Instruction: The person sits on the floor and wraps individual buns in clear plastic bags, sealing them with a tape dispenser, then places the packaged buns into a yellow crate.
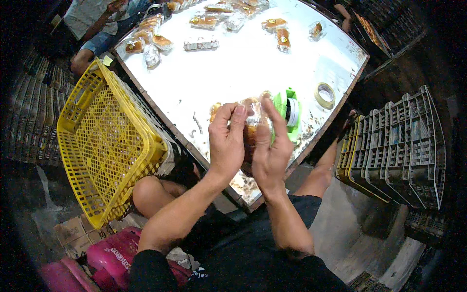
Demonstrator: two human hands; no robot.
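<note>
Near the close corner of the white table (240, 73), my left hand (228, 140) grips a bread roll in clear plastic wrap (251, 118) between thumb and fingers. On the roll's other side is my right hand (271, 146), its fingers blurred and partly spread; whether it grips the wrap, I cannot tell. Part of the bread is hidden by both hands. A green tape dispenser (295, 116) stands just right of my right hand. Farther right lies a roll of tape (324, 95). Several wrapped breads (202, 22) lie towards the table's far side, some with a round yellow sticker.
A yellow plastic crate (105, 142) leans at the table's left edge, on top of other crates. Stacked grey crates (394, 146) stand at the right. Pink gas cylinders (113, 252) are at the lower left. A person (105, 22) sits at the far left; another's arm shows at the far right.
</note>
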